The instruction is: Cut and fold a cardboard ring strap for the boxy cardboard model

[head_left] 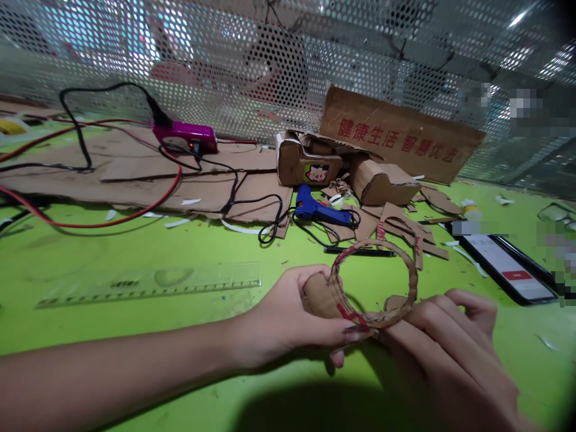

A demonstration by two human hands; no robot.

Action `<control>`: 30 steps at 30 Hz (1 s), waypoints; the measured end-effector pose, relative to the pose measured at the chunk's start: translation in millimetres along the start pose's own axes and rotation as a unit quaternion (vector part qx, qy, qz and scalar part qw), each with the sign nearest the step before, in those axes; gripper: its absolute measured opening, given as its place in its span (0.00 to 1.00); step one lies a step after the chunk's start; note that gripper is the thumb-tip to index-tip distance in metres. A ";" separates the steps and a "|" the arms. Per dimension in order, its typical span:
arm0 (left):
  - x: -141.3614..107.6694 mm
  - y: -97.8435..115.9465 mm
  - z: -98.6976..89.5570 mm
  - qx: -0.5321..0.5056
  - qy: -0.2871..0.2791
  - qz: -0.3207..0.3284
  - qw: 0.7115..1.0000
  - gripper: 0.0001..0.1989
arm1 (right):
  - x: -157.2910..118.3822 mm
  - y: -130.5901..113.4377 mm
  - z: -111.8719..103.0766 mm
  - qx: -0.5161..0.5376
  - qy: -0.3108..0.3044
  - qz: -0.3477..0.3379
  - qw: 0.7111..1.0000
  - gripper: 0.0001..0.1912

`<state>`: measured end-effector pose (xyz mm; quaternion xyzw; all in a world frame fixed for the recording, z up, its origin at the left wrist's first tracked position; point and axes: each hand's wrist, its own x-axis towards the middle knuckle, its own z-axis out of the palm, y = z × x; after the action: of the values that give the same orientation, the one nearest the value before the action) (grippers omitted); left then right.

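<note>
Low over the green table, both hands hold a cardboard ring made of layered strips, with red print on parts of it. A wider cardboard tab sticks out on its left side. My left hand is closed around that tab, its thumb pressed along the ring's lower edge. My right hand grips the ring's lower right edge; its fingertips are partly hidden. Just beyond the ring lie a black pen and a blue glue gun with a black cord.
A clear ruler lies at left. Cardboard sheets, a purple power device and looping cables lie behind. Farther back stand cardboard shapes and a printed cardboard panel against the perforated metal wall. A phone rests at right.
</note>
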<state>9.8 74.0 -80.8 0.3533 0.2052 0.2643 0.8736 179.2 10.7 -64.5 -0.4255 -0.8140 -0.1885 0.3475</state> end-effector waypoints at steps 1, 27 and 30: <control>-0.3 -0.7 0.0 -0.002 -0.001 0.003 1.000 0.12 | -1.7 0.0 0.4 0.003 0.004 0.008 1.000 0.12; -2.1 -0.8 5.6 0.033 0.046 -0.010 0.998 0.21 | -3.9 -2.2 5.2 0.030 0.011 0.025 0.999 0.08; -3.1 -0.7 5.7 0.034 0.048 -0.008 0.998 0.21 | -4.0 -2.1 5.0 0.032 0.016 0.032 0.999 0.08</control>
<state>10.7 68.9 -76.9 0.3683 0.2584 0.2664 0.8524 177.1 10.3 -70.8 -0.4373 -0.7999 -0.1575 0.3796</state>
